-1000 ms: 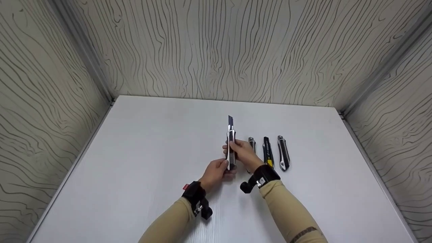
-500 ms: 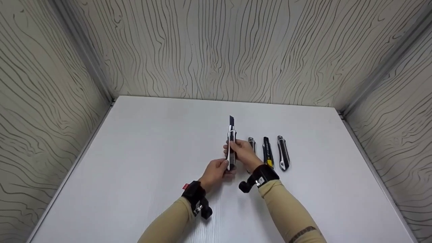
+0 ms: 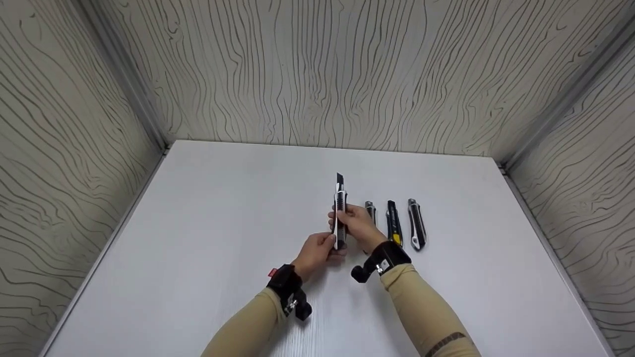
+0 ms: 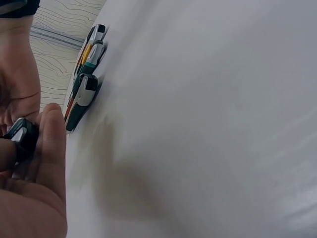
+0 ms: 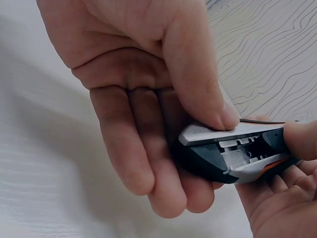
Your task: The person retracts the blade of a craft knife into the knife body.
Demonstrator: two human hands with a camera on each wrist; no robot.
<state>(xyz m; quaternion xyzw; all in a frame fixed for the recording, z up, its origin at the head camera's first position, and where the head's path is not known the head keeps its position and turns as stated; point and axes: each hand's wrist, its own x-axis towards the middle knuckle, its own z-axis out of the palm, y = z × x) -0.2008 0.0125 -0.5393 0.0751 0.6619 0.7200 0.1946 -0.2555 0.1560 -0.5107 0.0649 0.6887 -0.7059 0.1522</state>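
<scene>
In the head view both hands hold a white and dark utility knife upright over the table, its blade showing at the top. My right hand grips the handle, thumb on its front. My left hand pinches the butt end from the left. In the right wrist view the dark end cap lies between the left thumb and fingers, and the right thumb presses farther along the handle. The left wrist view shows only the butt end of this knife, between the left thumb and fingers.
Right of the hands, three more utility knives lie side by side on the white table: one partly hidden by the right hand, a black and yellow one, and a silver and dark one. Wood-grain patterned walls surround the table.
The blade sticks out a little less than before, and the right thumb sits slightly lower on the handle. Both arms and the knives on the table stay nearly where they were.
</scene>
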